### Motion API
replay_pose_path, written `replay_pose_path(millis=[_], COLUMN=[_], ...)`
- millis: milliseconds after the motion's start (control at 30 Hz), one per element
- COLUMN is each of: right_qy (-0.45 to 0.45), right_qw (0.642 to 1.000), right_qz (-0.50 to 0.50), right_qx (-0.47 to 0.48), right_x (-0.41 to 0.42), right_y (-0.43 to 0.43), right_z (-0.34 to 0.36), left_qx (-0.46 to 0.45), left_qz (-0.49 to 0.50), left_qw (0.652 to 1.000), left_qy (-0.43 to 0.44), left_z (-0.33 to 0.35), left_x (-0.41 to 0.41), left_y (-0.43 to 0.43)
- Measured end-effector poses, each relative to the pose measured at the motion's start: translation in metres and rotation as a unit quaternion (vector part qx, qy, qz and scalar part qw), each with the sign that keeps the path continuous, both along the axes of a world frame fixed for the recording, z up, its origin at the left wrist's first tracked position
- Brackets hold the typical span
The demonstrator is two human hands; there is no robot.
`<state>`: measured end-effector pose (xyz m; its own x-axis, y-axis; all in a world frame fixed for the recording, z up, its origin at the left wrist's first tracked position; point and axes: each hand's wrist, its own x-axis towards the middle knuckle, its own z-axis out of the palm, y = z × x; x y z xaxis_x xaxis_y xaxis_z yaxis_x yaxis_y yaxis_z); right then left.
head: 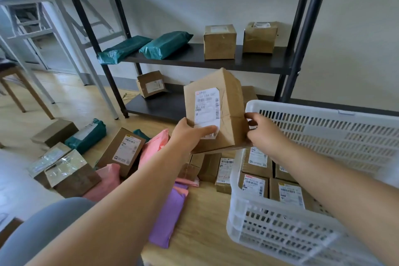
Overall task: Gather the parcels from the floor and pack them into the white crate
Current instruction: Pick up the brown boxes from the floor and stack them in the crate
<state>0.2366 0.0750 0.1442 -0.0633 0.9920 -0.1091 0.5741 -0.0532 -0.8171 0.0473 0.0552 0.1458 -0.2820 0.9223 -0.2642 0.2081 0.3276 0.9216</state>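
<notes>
A brown cardboard parcel with a white shipping label is held up in the air just left of the white crate. My left hand grips its lower left side, thumb across the label. My right hand holds its lower right edge, above the crate's left rim. Several labelled brown boxes lie inside the crate. On the floor to the left lie more brown boxes, pink mailer bags, a purple bag and a teal bag.
A black metal shelf stands behind, carrying two teal bags and two brown boxes; another box sits on its bottom board. A grey table frame and a wooden chair leg stand at the left.
</notes>
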Motion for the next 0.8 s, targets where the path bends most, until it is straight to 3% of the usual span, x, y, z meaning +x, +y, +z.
replay_pose_path(millis=[167, 367, 533, 800], right_qy=[-0.012, 0.081, 0.093, -0.02], right_qw=[1.0, 0.995, 0.994, 0.995], right_qz=[-0.019, -0.06, -0.055, -0.096], right_qx=[0.017, -0.016, -0.015, -0.029], right_x=[0.012, 0.034, 0.065, 0.15], right_y=[0.003, 0.001, 0.004, 0.015], right_z=[0.002, 0.021, 0.026, 0.03], left_qx=[0.049, 0.112, 0.133, 0.121], left_qz=[-0.016, -0.039, -0.075, -0.172], left_qw=[0.998, 0.991, 0.987, 0.978], left_qy=[0.047, 0.058, 0.039, 0.004], left_z=[0.007, 0.012, 0.012, 0.003], left_x=[0.004, 0.025, 0.053, 0.131], left_y=[-0.002, -0.005, 0.001, 0.033])
